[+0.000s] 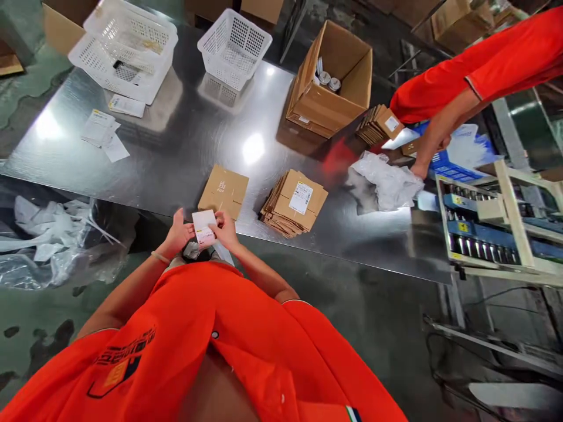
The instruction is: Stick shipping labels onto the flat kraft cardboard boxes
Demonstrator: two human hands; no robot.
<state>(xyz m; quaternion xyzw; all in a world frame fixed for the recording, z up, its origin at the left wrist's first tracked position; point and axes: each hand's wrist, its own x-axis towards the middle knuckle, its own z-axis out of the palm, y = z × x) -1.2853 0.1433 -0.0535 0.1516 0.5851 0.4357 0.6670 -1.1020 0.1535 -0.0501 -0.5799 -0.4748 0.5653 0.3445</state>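
In the head view, the printed slip (pixel 204 227) lay just at the near left corner of the flat carton (pixel 226 190), on the wearer's side of it, its upper part white and its lower part printed. It looked like paper or thin card: very light, fairly flexible, and probably easy to crease or bend. Its edges seemed the best hold, pinched lightly so the printed part stayed flat and uncovered; whether it was one layer or several could not be told.

The right hand (pixel 226 231), nearest the flat carton, had its thumb and fingers closed on the slip's right edge. The left hand (pixel 177 236), to the left of the flat carton, was spread, thumb raised away and fingertips at the slip's left edge; whether they bore any weight was not clear. Both forearms reached forward from the wearer's body, converging on the near side of the flat carton.

Right of the flat carton stood a stack of folded cartons (pixel 294 202); far off to its left lay loose slips (pixel 100 130). A co-worker's hand (pixel 420 170) touched plastic wrap (pixel 382 181) well to its right.
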